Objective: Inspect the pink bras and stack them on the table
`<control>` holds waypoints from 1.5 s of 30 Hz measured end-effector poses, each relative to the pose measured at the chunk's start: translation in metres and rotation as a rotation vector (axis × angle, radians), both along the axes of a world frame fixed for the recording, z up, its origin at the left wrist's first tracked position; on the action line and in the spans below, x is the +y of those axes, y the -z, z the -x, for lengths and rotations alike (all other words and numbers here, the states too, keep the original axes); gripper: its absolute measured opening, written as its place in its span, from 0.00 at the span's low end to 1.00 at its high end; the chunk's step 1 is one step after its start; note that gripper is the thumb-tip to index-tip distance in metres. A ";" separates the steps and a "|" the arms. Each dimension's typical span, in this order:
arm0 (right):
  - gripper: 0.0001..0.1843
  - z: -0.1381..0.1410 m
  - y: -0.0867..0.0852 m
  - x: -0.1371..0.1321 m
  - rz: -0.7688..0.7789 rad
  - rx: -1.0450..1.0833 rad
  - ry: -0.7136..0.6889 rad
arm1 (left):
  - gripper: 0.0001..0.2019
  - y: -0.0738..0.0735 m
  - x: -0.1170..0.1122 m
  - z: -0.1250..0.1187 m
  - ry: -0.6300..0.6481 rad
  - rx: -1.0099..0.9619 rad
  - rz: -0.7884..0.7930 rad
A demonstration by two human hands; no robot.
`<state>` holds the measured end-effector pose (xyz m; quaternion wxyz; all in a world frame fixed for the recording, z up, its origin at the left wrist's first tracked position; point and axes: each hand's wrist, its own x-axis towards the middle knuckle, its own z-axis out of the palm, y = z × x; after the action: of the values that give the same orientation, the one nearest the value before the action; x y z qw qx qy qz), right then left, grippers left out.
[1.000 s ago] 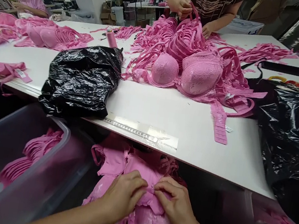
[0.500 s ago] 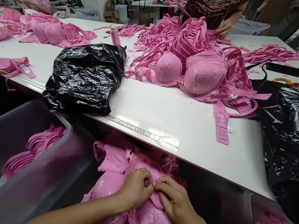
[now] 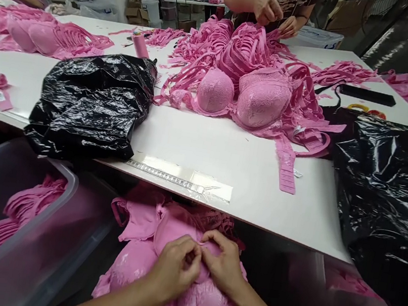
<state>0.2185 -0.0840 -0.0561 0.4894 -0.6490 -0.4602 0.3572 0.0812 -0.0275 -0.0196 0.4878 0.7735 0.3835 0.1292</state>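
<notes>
Pink lace bras (image 3: 133,263) lie heaped below the table's front edge, close to my body. My left hand (image 3: 176,267) is closed in a pinch over the middle of the topmost bra. Beside it my right hand (image 3: 223,264) grips the bra's fabric between thumb and fingers. The fingertips of both hands nearly meet, and whatever small part lies between them is hidden. On the white table (image 3: 197,144) ahead rests a big pile of pink bras (image 3: 263,103), one strap end hanging toward me.
A black plastic bag (image 3: 92,105) lies at the table's left edge, another black bag (image 3: 394,186) at right. A measuring tape (image 3: 162,173) runs along the front edge. A clear bin (image 3: 68,189) with bras stands lower left. Across the table a co-worker's hands (image 3: 267,9) handle straps.
The view has shifted, so the table things sit further left. My right hand's fingers have lifted and bent more; both hands stay at the bra. The co-worker's raised hand has come down to the pile.
</notes>
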 end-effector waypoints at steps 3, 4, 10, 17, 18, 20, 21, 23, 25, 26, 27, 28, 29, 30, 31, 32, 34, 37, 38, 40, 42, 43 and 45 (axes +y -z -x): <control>0.05 -0.007 -0.002 -0.001 0.114 0.193 0.081 | 0.11 -0.013 0.000 0.027 -0.112 -0.027 0.522; 0.08 -0.009 -0.004 -0.002 0.158 0.275 0.098 | 0.13 -0.016 -0.001 0.036 -0.164 -0.047 0.735; 0.14 -0.004 -0.020 -0.004 0.217 0.569 0.068 | 0.17 -0.012 -0.002 0.029 -0.547 -0.584 1.340; 0.08 0.004 -0.016 -0.005 0.067 0.262 0.082 | 0.08 0.004 -0.008 -0.020 -0.763 -0.682 1.333; 0.07 0.003 -0.014 -0.007 0.010 0.145 0.076 | 0.07 0.004 -0.009 -0.021 -0.784 -0.683 1.320; 0.05 0.001 -0.010 -0.012 -0.114 -0.081 0.040 | 0.07 0.003 -0.010 -0.020 -0.822 -0.676 1.325; 0.03 -0.001 -0.010 -0.014 -0.179 -0.176 0.012 | 0.08 0.002 -0.009 -0.019 -0.839 -0.670 1.337; 0.06 -0.004 -0.011 -0.019 -0.285 -0.318 -0.056 | 0.09 0.001 -0.009 -0.018 -0.860 -0.669 1.363; 0.12 -0.006 -0.012 -0.022 -0.347 -0.394 -0.125 | 0.10 0.001 -0.009 -0.018 -0.844 -0.677 1.379; 0.13 -0.008 -0.013 -0.023 -0.364 -0.413 -0.154 | 0.11 0.001 -0.009 -0.018 -0.826 -0.682 1.376; 0.13 -0.008 -0.013 -0.023 -0.376 -0.424 -0.172 | 0.11 0.001 -0.010 -0.019 -0.801 -0.685 1.367; 0.14 -0.008 -0.013 -0.023 -0.386 -0.428 -0.176 | 0.11 0.001 -0.011 -0.020 -0.771 -0.686 1.354; 0.14 -0.008 -0.013 -0.021 -0.395 -0.427 -0.166 | 0.10 0.001 -0.012 -0.021 -0.743 -0.690 1.335; 0.13 -0.007 -0.014 -0.019 -0.397 -0.419 -0.143 | 0.08 0.000 -0.013 -0.022 -0.718 -0.698 1.312; 0.13 -0.006 -0.014 -0.017 -0.394 -0.403 -0.107 | 0.07 -0.001 -0.014 -0.022 -0.697 -0.711 1.288; 0.11 -0.004 -0.015 -0.014 -0.377 -0.379 -0.067 | 0.07 -0.001 -0.015 -0.023 -0.681 -0.725 1.265; 0.09 -0.001 -0.019 -0.008 -0.299 -0.311 0.028 | 0.09 -0.002 -0.015 -0.022 -0.657 -0.746 1.228; 0.06 0.001 -0.027 -0.004 -0.126 -0.187 0.096 | 0.11 -0.001 -0.015 -0.017 -0.606 -0.752 1.212; 0.06 0.001 -0.030 -0.003 -0.076 -0.145 0.087 | 0.11 -0.001 -0.015 -0.016 -0.585 -0.751 1.217; 0.05 0.001 -0.034 -0.002 -0.010 -0.079 0.064 | 0.11 0.000 -0.017 -0.014 -0.550 -0.748 1.218; 0.03 0.003 -0.035 0.000 0.025 -0.029 0.096 | 0.12 0.001 -0.018 -0.015 -0.537 -0.743 1.203; 0.03 0.005 -0.035 0.001 0.037 0.000 0.124 | 0.12 0.001 -0.018 -0.016 -0.535 -0.741 1.191; 0.04 0.008 -0.034 0.005 0.079 0.097 0.163 | 0.13 0.003 -0.018 -0.019 -0.520 -0.737 1.178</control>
<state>0.2107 -0.0791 -0.0222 0.5127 -0.6847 -0.3673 0.3651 0.1003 -0.0451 -0.0221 0.8727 0.1745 0.3713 0.2646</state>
